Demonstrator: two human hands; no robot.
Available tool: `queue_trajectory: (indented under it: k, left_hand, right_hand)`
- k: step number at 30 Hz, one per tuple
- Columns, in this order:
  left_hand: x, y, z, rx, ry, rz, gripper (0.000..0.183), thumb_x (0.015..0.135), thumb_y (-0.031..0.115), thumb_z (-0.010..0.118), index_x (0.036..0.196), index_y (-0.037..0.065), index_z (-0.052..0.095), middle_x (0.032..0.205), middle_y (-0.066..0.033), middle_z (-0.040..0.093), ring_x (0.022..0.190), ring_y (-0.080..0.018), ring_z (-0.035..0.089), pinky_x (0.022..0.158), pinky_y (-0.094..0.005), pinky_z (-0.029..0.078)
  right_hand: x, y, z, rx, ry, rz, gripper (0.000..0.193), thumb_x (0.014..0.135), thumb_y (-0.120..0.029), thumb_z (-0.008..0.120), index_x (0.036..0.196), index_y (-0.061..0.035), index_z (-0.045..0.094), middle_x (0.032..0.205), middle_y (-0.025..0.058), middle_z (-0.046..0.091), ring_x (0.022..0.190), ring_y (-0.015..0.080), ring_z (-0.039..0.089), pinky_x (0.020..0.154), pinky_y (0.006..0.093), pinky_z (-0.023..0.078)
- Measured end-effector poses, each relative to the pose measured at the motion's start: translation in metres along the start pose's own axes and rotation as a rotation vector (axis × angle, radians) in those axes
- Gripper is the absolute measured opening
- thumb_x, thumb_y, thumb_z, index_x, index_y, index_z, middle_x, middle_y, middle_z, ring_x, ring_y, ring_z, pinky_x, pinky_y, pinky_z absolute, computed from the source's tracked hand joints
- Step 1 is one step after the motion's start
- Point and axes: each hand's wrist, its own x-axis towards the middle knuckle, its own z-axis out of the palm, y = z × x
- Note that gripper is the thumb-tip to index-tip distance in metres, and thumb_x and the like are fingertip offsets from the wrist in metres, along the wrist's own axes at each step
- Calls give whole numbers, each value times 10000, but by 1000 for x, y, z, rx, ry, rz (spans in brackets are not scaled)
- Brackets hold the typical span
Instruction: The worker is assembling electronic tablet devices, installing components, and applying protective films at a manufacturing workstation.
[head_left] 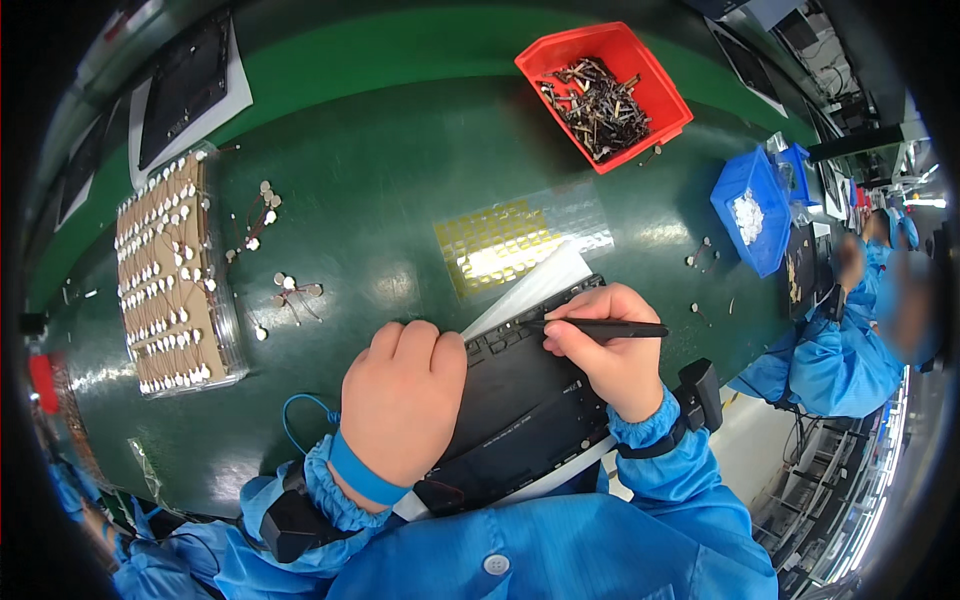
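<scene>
A flat black electronic device housing (525,405) lies tilted in front of me, with a row of small parts along its far edge and a white sheet (540,285) partly under it. My right hand (610,345) pinches a slim black pen-shaped tool (625,329), whose tip meets the housing's far edge. On the housing's left end rests my left hand (405,395), its fingers curled in; what they hold, if anything, is hidden. Just beyond the housing lies a clear sheet with yellow adhesive pieces (500,240).
At left stands a clear tray (180,275) of small wired round parts, with loose ones (290,290) beside it. A red bin (665,90) of dark scraps sits at the back, a blue bin (735,215) with white bits at right. A co-worker in blue (850,350) sits at right.
</scene>
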Motion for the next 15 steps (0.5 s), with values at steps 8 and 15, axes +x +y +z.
queue_trajectory:
  k: [8, 15]
  left_hand:
    - [0, 0, -3, -79, 21, 22, 194, 668, -9, 578, 856, 28, 546, 813, -112, 514, 729, -290, 533, 622, -375, 465]
    - [-23, 25, -13, -90, -47, -97, 205, 652, -6, 552, 853, -2, 508, 879, -159, 491, 741, -340, 551, 622, -401, 479]
  right_hand:
    - [-6, -8, -13, 69, 183, -270, 182, 717, 74, 623, 780, -26, 484, 795, 103, 582, 742, 155, 564, 680, 262, 451]
    - [-25, -13, -65, -663, 180, -157, 96, 798, -74, 570, 855, -9, 611, 774, 114, 576, 713, 242, 581, 640, 308, 459]
